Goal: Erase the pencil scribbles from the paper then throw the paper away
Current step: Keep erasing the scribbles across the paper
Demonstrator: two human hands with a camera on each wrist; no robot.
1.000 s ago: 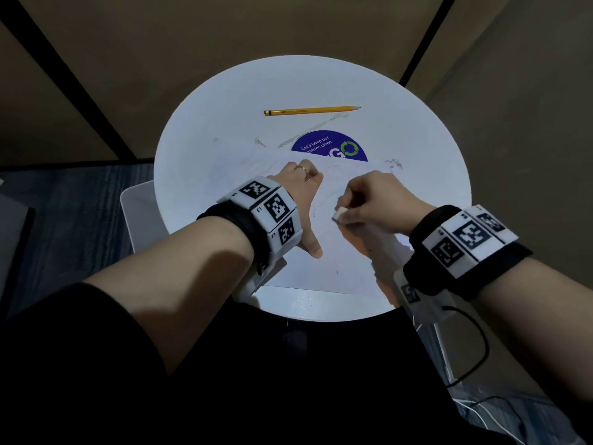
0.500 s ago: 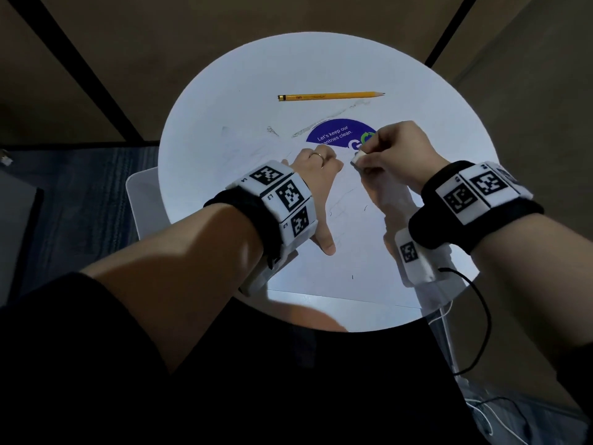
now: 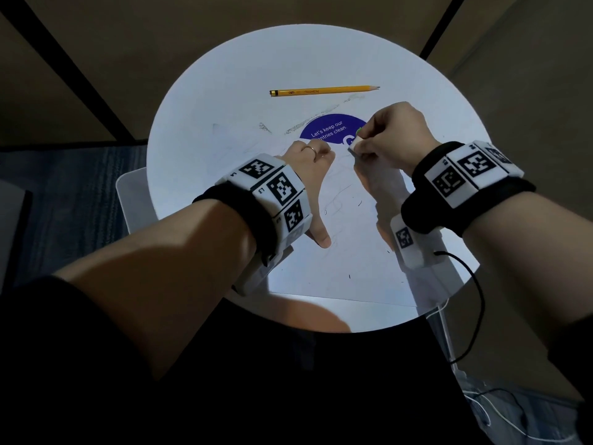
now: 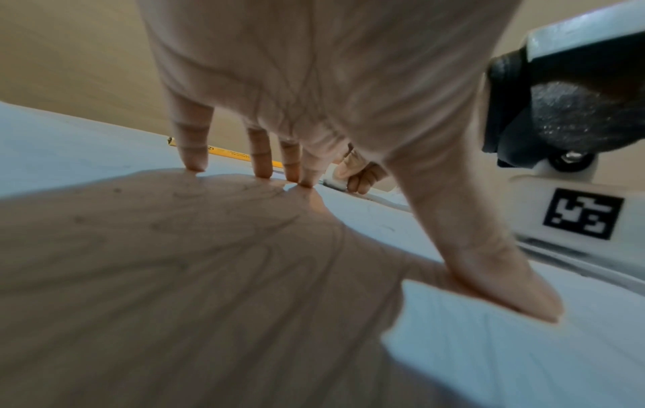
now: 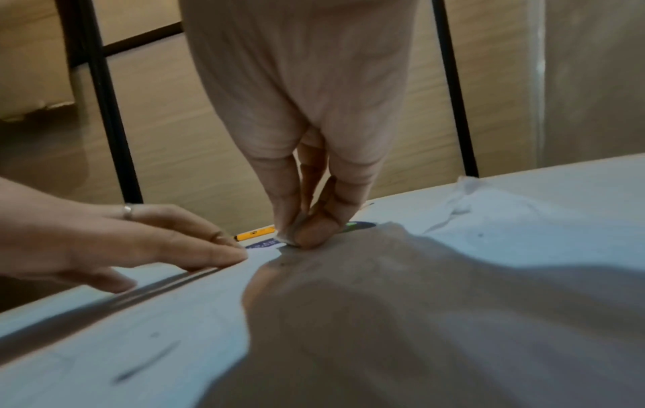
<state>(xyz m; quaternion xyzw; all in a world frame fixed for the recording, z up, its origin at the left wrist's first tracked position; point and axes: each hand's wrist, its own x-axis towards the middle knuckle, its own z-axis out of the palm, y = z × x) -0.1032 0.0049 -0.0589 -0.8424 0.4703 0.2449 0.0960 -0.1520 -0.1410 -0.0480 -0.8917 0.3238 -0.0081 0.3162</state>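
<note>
The paper (image 3: 346, 252) lay flat on the round white desk (image 3: 199, 130), near its front edge, and a few dark pencil marks (image 3: 359, 203) were left on it. It looked thin and very light, so it would probably slide or wrinkle under rubbing if nobody held it; I think it could also tear easily. For throwing it away, an edge or a corner seemed the best place to take it, or it could simply be crushed into a ball.

The left hand (image 3: 309, 175) rested on the paper with straight fingers (image 4: 260, 154) and the thumb spread, pressing the sheet down; this grip was apart and held nothing. The right hand (image 3: 394, 136) had its grip clamped on a small white eraser (image 3: 355, 143), pinched between the thumb and fingertips (image 5: 314, 229) and pushed onto the sheet at its far part, beside the blue sticker (image 3: 324, 130) on the desk. By my judgement the erasing was not finished.

Farther away, a yellow pencil (image 3: 324, 90) lay on the desk, well apart from both hands. No bin was visible in these views.
</note>
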